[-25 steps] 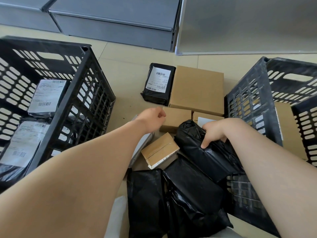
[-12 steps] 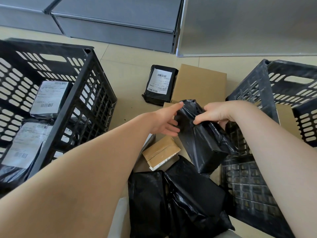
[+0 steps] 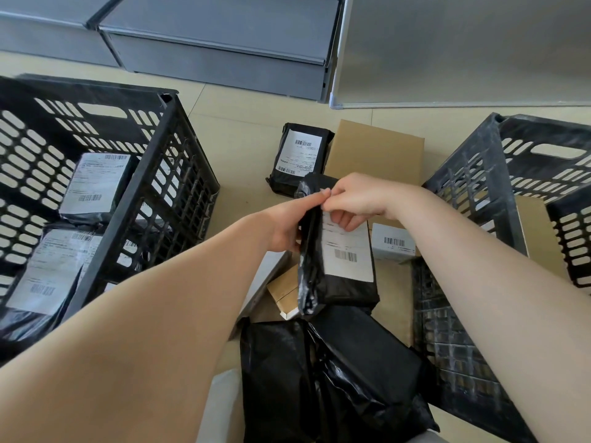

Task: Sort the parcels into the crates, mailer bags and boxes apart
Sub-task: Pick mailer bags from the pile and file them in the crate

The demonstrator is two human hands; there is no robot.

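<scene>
Head view: both hands hold one black mailer bag (image 3: 335, 276) up above the pile on the floor (image 3: 243, 123), label side facing the camera. Right hand (image 3: 355, 199) grips the bag's top edge, fingers curled over the white label, thumb behind. Left hand (image 3: 287, 222) is against the bag's left edge, index finger laid straight along the top, tip meeting the right hand's fingertips; the other fingers are hidden behind the bag, so the grip there can't be told for sure.

Left of the left hand: black left crate (image 3: 179, 174), with two labelled mailer bags inside, upper one (image 3: 96, 187) and lower one (image 3: 48, 270).

Right of the right hand: black right crate (image 3: 479, 174), with a brown box (image 3: 540, 238) showing inside.

Beyond the hands on the floor: a small labelled mailer bag (image 3: 297, 155) touching a flat cardboard box (image 3: 377, 148) on its right.

Just below the right wrist: a white-labelled box (image 3: 393, 244). Under the held bag: a small taped cardboard box (image 3: 284, 292), partly hidden. Below the left hand: a flat grey parcel (image 3: 268, 279).

Nearest the camera, under both forearms: two unlabelled black mailer bags side by side, left one (image 3: 275, 378) and right one (image 3: 367, 372), touching.

Far side: grey shelving units (image 3: 224, 36).
</scene>
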